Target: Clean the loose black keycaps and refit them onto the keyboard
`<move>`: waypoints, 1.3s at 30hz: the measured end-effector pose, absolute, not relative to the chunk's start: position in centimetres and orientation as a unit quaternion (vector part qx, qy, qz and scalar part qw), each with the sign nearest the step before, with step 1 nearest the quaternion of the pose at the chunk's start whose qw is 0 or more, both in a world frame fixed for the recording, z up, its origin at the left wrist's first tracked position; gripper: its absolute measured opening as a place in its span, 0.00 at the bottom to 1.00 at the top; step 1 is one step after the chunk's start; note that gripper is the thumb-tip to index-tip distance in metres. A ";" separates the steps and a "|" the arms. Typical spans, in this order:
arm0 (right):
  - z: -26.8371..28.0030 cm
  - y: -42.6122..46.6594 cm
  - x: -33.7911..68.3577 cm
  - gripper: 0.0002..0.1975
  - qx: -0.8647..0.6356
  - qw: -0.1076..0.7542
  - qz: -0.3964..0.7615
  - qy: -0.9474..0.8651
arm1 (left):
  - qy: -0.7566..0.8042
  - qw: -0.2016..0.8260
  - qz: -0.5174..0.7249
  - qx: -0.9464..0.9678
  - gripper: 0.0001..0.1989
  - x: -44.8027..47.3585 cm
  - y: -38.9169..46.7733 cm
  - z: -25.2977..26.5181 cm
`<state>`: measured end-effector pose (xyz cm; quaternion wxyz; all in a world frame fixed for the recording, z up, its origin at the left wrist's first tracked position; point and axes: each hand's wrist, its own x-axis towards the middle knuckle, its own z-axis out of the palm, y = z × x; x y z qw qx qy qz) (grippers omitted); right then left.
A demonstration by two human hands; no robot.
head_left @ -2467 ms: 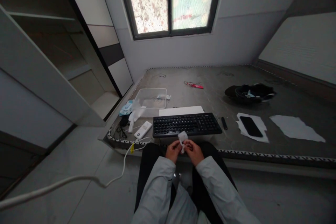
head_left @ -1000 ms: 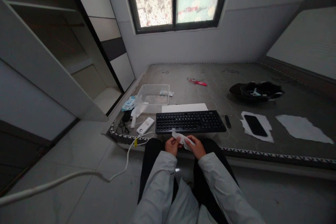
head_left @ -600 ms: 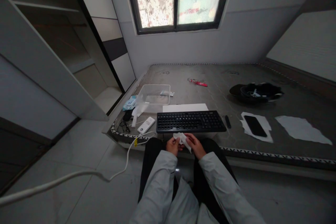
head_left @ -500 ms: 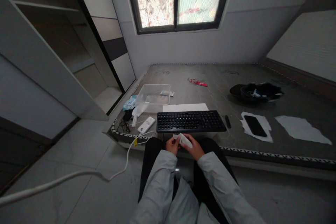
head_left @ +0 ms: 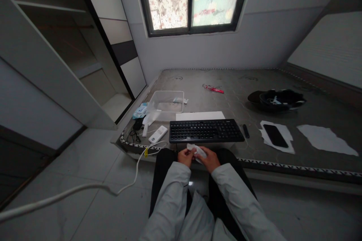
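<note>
Between my hands, just above my lap, is a small folded piece of white tissue (head_left: 200, 151). My left hand (head_left: 185, 157) pinches its left side with bent fingers. Curled around the right side is my right hand (head_left: 210, 159), fingers closed on the tissue. Exactly how the folds lie is hard to see, as fingers cover part of them. Right in front of both hands lies a black keyboard (head_left: 206, 131) on the bed's near edge, with a white sheet (head_left: 200, 115) showing behind it.
Left of the keyboard are a white device (head_left: 158, 134) with a cable, a clear plastic box (head_left: 181, 99) and a blue packet (head_left: 139, 110). To the right lie a black stick-like object (head_left: 246, 131), a phone (head_left: 275, 136) on white paper, another white sheet (head_left: 326, 140) and a black cap (head_left: 275, 99).
The tissue has shifted slightly and looks more bunched between my fingers. My right hand's fingers have moved a little over it. Objects on the bed stay where they were.
</note>
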<state>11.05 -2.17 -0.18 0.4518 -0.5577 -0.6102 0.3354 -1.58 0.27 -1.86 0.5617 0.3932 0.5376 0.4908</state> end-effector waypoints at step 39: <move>-0.5 -1.9 12.2 0.12 -0.517 0.473 0.361 -0.615 | 0.486 0.633 0.438 0.414 0.26 -1.5 0.8 -3.5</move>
